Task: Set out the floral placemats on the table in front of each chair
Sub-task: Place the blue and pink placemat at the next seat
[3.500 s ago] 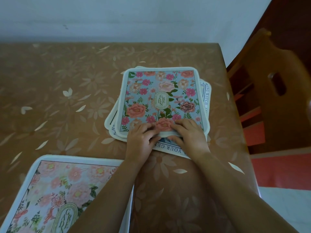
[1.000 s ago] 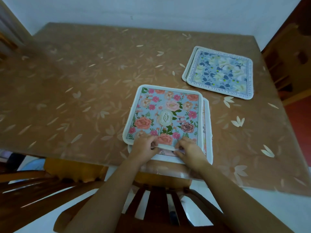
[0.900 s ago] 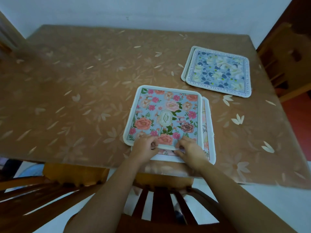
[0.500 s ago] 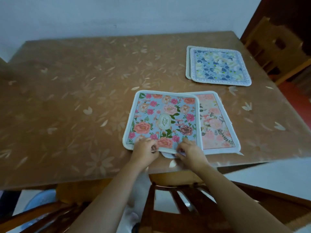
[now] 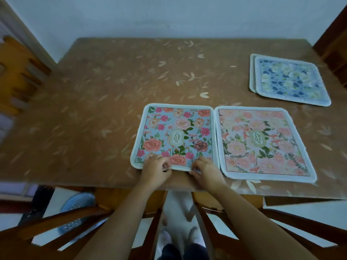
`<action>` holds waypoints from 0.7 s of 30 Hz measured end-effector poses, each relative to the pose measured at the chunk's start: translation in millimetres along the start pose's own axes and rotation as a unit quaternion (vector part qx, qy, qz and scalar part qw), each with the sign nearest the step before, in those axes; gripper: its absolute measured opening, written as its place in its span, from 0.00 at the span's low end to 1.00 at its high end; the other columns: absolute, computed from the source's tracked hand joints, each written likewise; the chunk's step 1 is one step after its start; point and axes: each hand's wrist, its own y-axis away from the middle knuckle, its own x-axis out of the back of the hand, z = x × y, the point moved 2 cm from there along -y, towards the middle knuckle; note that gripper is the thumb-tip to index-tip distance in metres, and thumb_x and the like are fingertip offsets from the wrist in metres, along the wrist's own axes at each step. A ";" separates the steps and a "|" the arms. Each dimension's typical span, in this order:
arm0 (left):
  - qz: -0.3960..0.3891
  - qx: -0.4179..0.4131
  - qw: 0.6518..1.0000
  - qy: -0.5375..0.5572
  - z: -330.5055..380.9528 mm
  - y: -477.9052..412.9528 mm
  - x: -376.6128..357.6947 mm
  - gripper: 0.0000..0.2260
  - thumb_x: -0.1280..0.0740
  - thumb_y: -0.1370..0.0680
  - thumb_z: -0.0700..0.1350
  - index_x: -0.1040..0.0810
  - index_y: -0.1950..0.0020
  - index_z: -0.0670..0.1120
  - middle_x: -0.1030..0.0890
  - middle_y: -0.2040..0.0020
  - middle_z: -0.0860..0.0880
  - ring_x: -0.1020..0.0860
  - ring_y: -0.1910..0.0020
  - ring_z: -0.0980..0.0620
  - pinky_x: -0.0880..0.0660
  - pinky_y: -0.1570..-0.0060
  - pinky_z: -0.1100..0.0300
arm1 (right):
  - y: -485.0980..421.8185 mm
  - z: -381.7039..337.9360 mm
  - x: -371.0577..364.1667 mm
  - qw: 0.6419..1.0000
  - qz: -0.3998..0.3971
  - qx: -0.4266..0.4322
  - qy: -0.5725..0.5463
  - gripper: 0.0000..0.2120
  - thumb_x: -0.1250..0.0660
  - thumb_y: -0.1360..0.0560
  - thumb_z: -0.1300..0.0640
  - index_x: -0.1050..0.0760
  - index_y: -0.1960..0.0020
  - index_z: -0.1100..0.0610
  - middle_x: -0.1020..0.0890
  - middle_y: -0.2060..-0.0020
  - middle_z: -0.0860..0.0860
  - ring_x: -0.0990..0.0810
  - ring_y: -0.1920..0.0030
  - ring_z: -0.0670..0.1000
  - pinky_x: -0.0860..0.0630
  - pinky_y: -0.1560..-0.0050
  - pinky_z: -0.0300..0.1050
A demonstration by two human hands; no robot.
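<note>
Brown table [image 5: 93,109] with a pale leaf-print cover fills most of the view, grey-white wall [image 5: 169,15] behind it at 12 o'clock. Blue-ground placemat [image 5: 176,132], pink and red flowers with an oval label in the middle, lies flat about dead centre, close to the table's 6 o'clock edge. Left hand [image 5: 155,170] and right hand [image 5: 206,170] both sit on that mat's 6 o'clock rim, fingers curled over the top, pinching the edge. The strip of rim between the hands looks slightly raised. Thumbs not clearly visible.

Pink placemat [image 5: 262,143] lies at 3 o'clock of the blue-ground one, just beside it, edges parallel with a thin gap between them, flat, nobody touching it. Blue-and-white placemats [image 5: 289,81] sit at 2 o'clock, well apart, two stacked with the lower one peeking out on its 9 o'clock side.

Wooden chair backs at 7 o'clock [image 5: 56,228] and 5 o'clock [image 5: 300,228] below the table edge. Another chair [image 5: 16,72] at 9 o'clock, blurred. The person's feet [image 5: 178,239] are on the floor at 6 o'clock.
</note>
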 end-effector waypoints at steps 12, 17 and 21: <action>0.047 0.059 0.997 0.015 -76.6 24.3 44.0 0.02 0.32 0.31 0.38 0.24 0.60 0.43 0.23 0.60 0.46 0.29 0.56 0.48 0.29 0.51 0.50 | -33.1 -73.2 -42.7 0.999 -0.027 0.039 -0.001 0.08 0.34 0.26 0.55 0.24 0.51 0.58 0.23 0.50 0.54 0.28 0.47 0.54 0.27 0.48 0.51; 0.023 0.019 1.000 0.000 -118.5 17.1 72.1 0.03 0.31 0.31 0.38 0.24 0.60 0.43 0.22 0.60 0.46 0.27 0.56 0.47 0.30 0.51 0.50 | -44.3 -111.7 -67.6 1.000 -0.006 0.013 -0.006 0.08 0.33 0.27 0.55 0.24 0.53 0.59 0.23 0.51 0.55 0.28 0.47 0.56 0.27 0.52 0.52; 0.002 0.001 1.000 0.010 -157.1 14.5 91.3 0.04 0.30 0.31 0.37 0.23 0.61 0.43 0.22 0.60 0.45 0.26 0.57 0.46 0.29 0.53 0.50 | -55.3 -143.3 -90.3 1.000 0.010 -0.007 -0.005 0.09 0.33 0.27 0.54 0.24 0.53 0.59 0.23 0.51 0.54 0.29 0.47 0.55 0.26 0.52 0.53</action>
